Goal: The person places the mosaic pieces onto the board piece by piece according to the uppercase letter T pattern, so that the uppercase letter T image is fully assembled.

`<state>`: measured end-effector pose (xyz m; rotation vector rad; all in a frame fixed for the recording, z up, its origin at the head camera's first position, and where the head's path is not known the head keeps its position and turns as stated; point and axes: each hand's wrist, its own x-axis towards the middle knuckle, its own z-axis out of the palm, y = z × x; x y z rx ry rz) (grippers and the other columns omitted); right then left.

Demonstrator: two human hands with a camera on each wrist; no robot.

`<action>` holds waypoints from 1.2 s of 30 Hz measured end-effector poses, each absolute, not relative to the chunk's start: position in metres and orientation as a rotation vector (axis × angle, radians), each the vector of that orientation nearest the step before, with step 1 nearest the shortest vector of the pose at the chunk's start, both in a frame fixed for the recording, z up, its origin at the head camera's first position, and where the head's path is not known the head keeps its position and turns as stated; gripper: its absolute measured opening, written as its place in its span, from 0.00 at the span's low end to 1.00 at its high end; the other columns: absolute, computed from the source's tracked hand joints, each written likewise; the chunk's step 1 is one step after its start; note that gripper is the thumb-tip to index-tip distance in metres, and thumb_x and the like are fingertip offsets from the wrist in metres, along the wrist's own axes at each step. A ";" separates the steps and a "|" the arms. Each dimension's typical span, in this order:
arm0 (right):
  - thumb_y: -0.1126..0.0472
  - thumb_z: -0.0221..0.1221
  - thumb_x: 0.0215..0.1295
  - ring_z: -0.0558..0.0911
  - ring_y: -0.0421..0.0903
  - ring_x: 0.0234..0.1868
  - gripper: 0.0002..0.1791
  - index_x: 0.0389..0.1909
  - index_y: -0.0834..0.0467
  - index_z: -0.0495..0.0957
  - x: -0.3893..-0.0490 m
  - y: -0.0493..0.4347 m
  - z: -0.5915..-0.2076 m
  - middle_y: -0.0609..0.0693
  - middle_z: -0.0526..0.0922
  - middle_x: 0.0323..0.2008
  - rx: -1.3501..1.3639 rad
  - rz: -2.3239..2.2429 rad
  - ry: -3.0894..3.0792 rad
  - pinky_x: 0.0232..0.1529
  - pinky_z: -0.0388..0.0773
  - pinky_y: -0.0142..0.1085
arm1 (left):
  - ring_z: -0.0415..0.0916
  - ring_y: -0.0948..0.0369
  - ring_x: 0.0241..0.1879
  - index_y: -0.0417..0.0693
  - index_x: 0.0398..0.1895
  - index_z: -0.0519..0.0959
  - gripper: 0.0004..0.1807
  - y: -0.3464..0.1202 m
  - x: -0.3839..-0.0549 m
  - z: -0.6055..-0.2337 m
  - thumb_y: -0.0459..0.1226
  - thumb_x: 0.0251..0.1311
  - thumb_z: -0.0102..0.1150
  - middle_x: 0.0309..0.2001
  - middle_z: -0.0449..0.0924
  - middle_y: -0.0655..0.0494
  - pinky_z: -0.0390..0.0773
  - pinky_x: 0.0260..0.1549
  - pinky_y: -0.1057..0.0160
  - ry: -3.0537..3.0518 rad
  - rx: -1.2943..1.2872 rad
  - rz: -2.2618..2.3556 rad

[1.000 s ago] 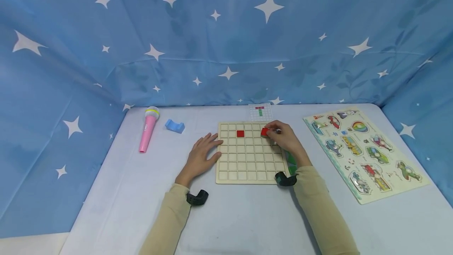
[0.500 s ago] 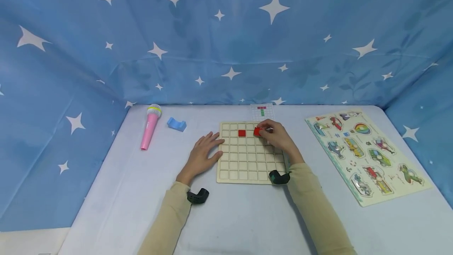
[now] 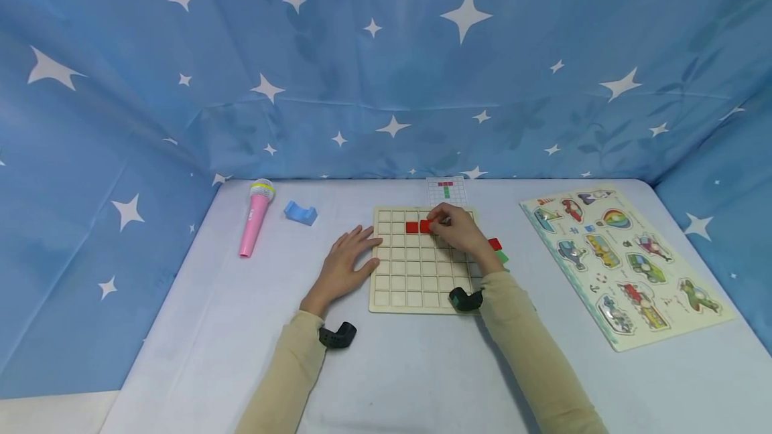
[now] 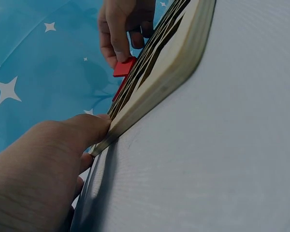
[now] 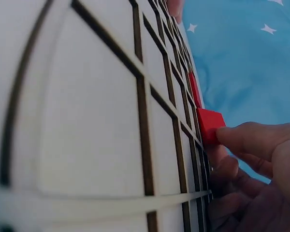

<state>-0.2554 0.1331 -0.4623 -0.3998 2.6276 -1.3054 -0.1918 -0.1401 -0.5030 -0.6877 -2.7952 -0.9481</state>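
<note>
Pinching 1 red tile (image 3: pixel 425 226) at 12 o'clock on the board (image 3: pixel 413 268) is the right hand (image 3: pixel 456 226), the left hand (image 3: pixel 345 265) outspread at 9.

A curtained-off play space; starry blue drapes (image 3: pixel 338 52), toy microphone (image 3: pixel 256 220) and picture puzzle (image 3: pixel 624 270) show it.

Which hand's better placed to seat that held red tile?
Likely the right hand: it pinches the held tile beside the placed red tile, while the left hand touches the board at its left edge.

Blue star-printed curtains (image 3: pixel 338 72) surround three sides of a white-topped table (image 3: pixel 386 380).
</note>
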 end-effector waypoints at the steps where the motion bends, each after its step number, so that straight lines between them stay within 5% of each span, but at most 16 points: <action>1: 0.63 0.54 0.67 0.76 0.48 0.36 0.09 0.45 0.61 0.75 -0.256 0.133 -0.463 0.57 0.79 0.40 -0.390 -1.294 2.634 0.33 0.74 0.34 | 0.52 0.52 0.73 0.54 0.62 0.72 0.23 -0.140 -0.192 -0.503 0.48 0.65 0.53 0.70 0.63 0.53 0.50 0.71 0.46 -2.797 -0.690 -0.948; 10: 0.61 0.53 0.67 0.71 0.47 0.35 0.10 0.45 0.61 0.77 -0.261 0.129 -0.461 0.53 0.76 0.35 -0.409 -1.188 2.684 0.36 0.70 0.37 | 0.53 0.51 0.73 0.54 0.62 0.73 0.23 -0.142 -0.195 -0.502 0.48 0.65 0.54 0.70 0.63 0.52 0.50 0.71 0.46 -2.780 -0.694 -0.933; 25: 0.58 0.52 0.68 0.79 0.48 0.39 0.10 0.44 0.58 0.76 -0.252 0.137 -0.462 0.55 0.80 0.40 -0.328 -1.250 2.674 0.34 0.79 0.35 | 0.51 0.53 0.73 0.56 0.62 0.72 0.23 -0.139 -0.191 -0.505 0.49 0.64 0.53 0.70 0.62 0.54 0.49 0.72 0.47 -2.815 -0.669 -0.947; 36: 0.57 0.53 0.69 0.78 0.48 0.38 0.10 0.44 0.57 0.77 -0.245 0.153 -0.454 0.54 0.81 0.40 -0.340 -1.197 2.737 0.34 0.75 0.36 | 0.52 0.51 0.73 0.54 0.62 0.73 0.23 -0.140 -0.192 -0.504 0.48 0.65 0.53 0.70 0.63 0.53 0.49 0.71 0.46 -2.798 -0.690 -0.938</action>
